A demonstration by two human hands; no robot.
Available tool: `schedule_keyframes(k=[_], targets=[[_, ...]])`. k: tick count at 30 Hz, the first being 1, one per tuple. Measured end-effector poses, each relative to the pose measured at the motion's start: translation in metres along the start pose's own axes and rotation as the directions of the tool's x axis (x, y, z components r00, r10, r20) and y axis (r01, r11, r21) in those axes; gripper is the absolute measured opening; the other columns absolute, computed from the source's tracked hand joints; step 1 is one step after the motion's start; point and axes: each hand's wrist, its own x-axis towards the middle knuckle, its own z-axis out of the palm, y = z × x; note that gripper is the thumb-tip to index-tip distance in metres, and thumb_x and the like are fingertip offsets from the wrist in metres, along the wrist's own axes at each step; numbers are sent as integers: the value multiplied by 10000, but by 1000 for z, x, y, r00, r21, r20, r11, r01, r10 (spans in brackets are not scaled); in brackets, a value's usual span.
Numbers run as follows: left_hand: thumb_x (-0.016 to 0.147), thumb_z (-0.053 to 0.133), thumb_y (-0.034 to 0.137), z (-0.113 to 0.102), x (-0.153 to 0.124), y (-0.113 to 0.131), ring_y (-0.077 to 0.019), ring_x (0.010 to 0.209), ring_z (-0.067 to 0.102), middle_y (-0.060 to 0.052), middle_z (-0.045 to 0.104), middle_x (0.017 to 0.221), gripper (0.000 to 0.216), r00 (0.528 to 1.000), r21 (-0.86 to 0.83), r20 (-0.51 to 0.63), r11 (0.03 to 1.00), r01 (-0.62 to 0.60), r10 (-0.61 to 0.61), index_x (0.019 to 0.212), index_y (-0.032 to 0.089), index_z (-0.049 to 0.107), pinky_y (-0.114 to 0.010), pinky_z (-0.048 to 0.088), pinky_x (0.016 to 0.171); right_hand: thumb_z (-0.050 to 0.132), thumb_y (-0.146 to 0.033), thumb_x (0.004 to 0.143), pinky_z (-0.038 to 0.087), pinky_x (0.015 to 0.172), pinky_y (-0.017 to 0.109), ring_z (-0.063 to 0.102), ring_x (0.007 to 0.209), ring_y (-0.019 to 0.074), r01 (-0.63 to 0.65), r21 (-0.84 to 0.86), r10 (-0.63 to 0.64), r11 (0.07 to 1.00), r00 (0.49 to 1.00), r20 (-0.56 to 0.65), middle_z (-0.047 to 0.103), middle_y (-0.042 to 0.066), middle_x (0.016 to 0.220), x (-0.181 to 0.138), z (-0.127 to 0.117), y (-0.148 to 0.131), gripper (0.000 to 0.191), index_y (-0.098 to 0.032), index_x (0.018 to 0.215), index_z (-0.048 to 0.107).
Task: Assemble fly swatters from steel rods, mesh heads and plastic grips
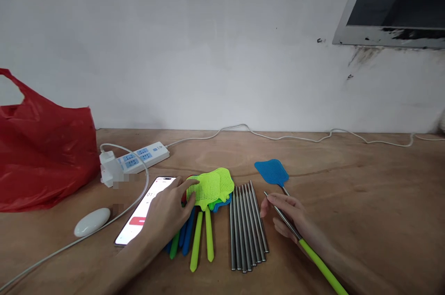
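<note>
My left hand point(170, 209) reaches over a pile of flyswatter heads, thumb and index finger apart, fingertips against the edge of a yellow-green mesh head point(208, 188). Blue and red edges of other heads peek out beneath it. Below the pile lie yellow-green handles point(196, 244), with blue and green ones partly under my left wrist. My right hand point(290, 216) grips a thin metal rod point(283, 216) with a yellow-green handle point(321, 265) on its lower end. Just beyond it lies a blue flyswatter head point(272, 172) on a metal shaft, which disappears behind my fingers.
Several metal rods point(246, 228) lie side by side between my hands. A lit phone point(153, 197) is partly under my left forearm. Further left are a white power strip point(144, 156), a white mouse-like object point(92, 222) and a red plastic bag point(48, 151). A cable runs along the wall.
</note>
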Motion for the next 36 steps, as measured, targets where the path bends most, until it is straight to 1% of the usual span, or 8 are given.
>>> schedule_keyframes(k=[2, 5, 10, 14, 19, 23, 29, 36], targets=[[940, 396, 301, 2, -1, 0, -242, 775, 662, -80, 644, 1108, 388, 999, -9, -24, 999, -35, 35, 1223, 219, 648, -332, 452, 650, 716, -577, 734, 139, 311, 188, 325, 268, -2, -10, 30, 10, 999, 1000, 4, 672, 15, 636, 3, -3, 6, 437, -144, 687, 670], [955, 381, 322, 1, -2, 1, -252, 794, 657, -74, 639, 1031, 378, 991, -19, -95, 995, -95, 93, 1186, 214, 661, -333, 461, 646, 722, -599, 708, 112, 295, 200, 276, 245, 22, -41, 88, 43, 995, 999, -15, 481, -47, 403, 9, -7, 14, 481, -156, 561, 604], [966, 393, 340, 0, -6, 5, -242, 814, 662, -74, 645, 1006, 326, 978, -116, -123, 976, -183, 168, 1086, 217, 669, -331, 483, 678, 775, -629, 619, 97, 306, 197, 192, 271, 17, -50, 151, 62, 987, 995, -77, 345, -92, 357, 17, -13, 17, 510, -176, 539, 555], [974, 403, 320, 2, -8, 8, -235, 820, 660, -69, 654, 978, 283, 972, -179, -94, 957, -230, 216, 998, 216, 665, -318, 472, 670, 775, -589, 688, 186, 320, 186, 241, 333, 26, -37, 205, 63, 978, 990, -125, 426, -77, 468, 11, -12, 10, 449, -177, 663, 600], [995, 395, 307, 2, -8, 10, -224, 800, 639, -62, 654, 931, 282, 967, -232, -91, 939, -253, 238, 978, 205, 657, -316, 456, 666, 821, -477, 721, 462, 494, 184, 564, 587, 92, 92, 305, -11, 948, 966, -257, 690, 20, 799, 2, -6, 3, 322, -181, 789, 713], [1015, 387, 325, -1, -9, 13, -230, 847, 630, -66, 661, 922, 288, 954, -293, -106, 908, -299, 280, 977, 206, 646, -321, 467, 705, 850, -440, 700, 538, 717, 231, 678, 801, 149, 79, 338, -7, 938, 978, -211, 755, 53, 994, 1, -2, 1, 290, -196, 823, 755], [1010, 438, 335, -5, -15, 19, -231, 878, 627, -70, 656, 946, 244, 910, -338, -51, 851, -403, 411, 1020, 210, 647, -336, 494, 753, 814, -469, 743, 524, 795, 255, 704, 917, 185, 51, 304, -17, 951, 993, -115, 745, 94, 1108, -2, 2, 1, 317, -194, 894, 771], [988, 543, 349, 3, -19, 17, -233, 916, 649, -51, 671, 1001, 191, 859, -320, -15, 811, -490, 512, 1120, 228, 609, -333, 498, 786, 733, -458, 838, 526, 870, 325, 684, 1026, 226, 59, 249, -90, 967, 990, 113, 712, 104, 1169, -9, 8, 1, 266, -217, 939, 783]])
